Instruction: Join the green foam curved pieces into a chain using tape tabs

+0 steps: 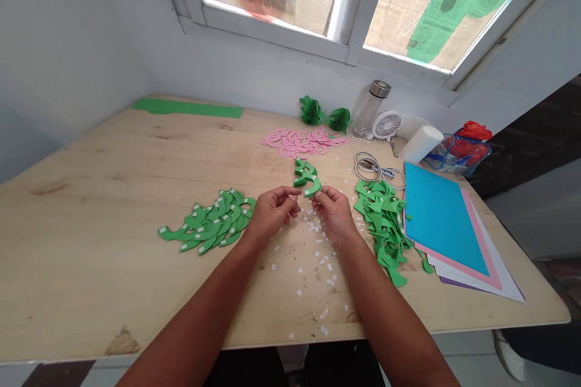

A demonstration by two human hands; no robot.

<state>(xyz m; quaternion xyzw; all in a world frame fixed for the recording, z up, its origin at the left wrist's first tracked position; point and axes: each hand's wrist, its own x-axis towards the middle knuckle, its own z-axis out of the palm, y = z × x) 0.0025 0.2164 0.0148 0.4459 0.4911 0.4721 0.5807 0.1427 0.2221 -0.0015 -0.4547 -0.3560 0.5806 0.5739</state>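
Note:
In the middle of the table, my right hand point(334, 210) pinches a curved green foam piece point(314, 184) bearing small white squares. Close on its left is my left hand point(274, 211), thumb and fingers drawn together near the piece; whatever they hold is too small to make out. Just beyond both hands lie a few more green curved pieces point(301, 168). A spread pile of similar green curved pieces with white squares point(213, 222) rests left of my left hand. Tiny white paper bits point(329, 266) are scattered between my forearms.
Green scraps point(384, 217) and scissors point(373, 164) lie right, beside stacked coloured sheets point(447, 217). Pink cutouts point(295, 141), green paper ornaments point(311, 111), a bottle point(368, 110), a small fan point(386, 125) and a white roll point(422, 144) stand farther back. A green strip point(195, 109) lies back left.

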